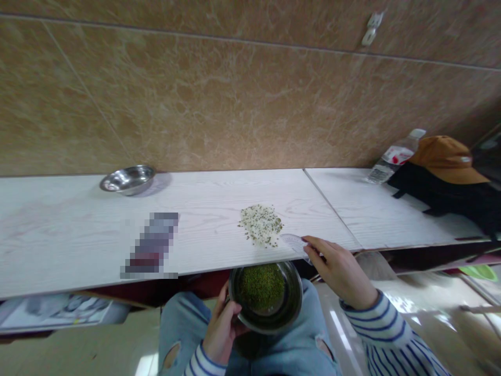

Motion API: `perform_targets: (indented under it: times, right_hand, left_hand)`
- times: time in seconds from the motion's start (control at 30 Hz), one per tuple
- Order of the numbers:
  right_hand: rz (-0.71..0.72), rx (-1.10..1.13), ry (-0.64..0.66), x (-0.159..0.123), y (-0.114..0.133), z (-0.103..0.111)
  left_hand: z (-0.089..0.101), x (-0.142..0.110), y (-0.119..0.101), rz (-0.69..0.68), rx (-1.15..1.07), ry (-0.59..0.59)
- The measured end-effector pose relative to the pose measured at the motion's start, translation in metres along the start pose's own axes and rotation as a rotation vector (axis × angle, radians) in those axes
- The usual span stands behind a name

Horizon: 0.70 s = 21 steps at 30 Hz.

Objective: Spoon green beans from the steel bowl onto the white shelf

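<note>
I seem partway: my left hand (pixel 224 325) grips the bowl (pixel 297 312) of green grains (pixel 262 287) below the table (pixel 207 196) edge, and my right hand (pixel 343 269) pinches a clear plastic piece (pixel 291 241) beside the remaining mixed pile (pixel 261 224).

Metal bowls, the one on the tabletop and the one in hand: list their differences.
The held bowl contains green grains; the far bowl shows bare metal inside. The left hand grips the held bowl over the jeans; the far bowl stands on the tabletop. Both are round and metal.
</note>
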State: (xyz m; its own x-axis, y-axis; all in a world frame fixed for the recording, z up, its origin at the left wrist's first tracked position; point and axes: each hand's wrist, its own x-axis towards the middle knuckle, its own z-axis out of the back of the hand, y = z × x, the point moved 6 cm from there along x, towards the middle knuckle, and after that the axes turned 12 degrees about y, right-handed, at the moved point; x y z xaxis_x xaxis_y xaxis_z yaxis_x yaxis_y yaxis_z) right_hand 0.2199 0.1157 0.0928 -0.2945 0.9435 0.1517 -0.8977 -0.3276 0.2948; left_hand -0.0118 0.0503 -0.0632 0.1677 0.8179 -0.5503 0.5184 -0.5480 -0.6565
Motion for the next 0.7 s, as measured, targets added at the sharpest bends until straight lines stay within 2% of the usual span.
perform_targets:
  times: [0.2, 0.33, 0.4, 0.57, 0.7]
  right_hand:
    - [-0.095, -0.049, 0.110, 0.038, -0.018, 0.006]
    - [-0.224, -0.177, 0.193, 0.074, -0.028, 0.010]
    - [-0.245, -0.190, 0.205, 0.093, -0.032, 0.010]
    - [-0.263, -0.224, 0.243, 0.133, -0.038, 0.000]
    - [-0.277, -0.238, 0.282, 0.146, -0.040, -0.010]
  left_hand:
    - [0.002, -0.002, -0.005, 0.040, 0.001, -0.025]
    - [-0.002, -0.001, -0.015, 0.024, 0.000, -0.039]
    - [-0.004, -0.001, -0.019, 0.030, 0.005, -0.060]
    - [-0.004, 0.000, -0.026, 0.046, 0.010, -0.101]
    - [-0.002, 0.001, -0.029, 0.059, 0.008, -0.101]
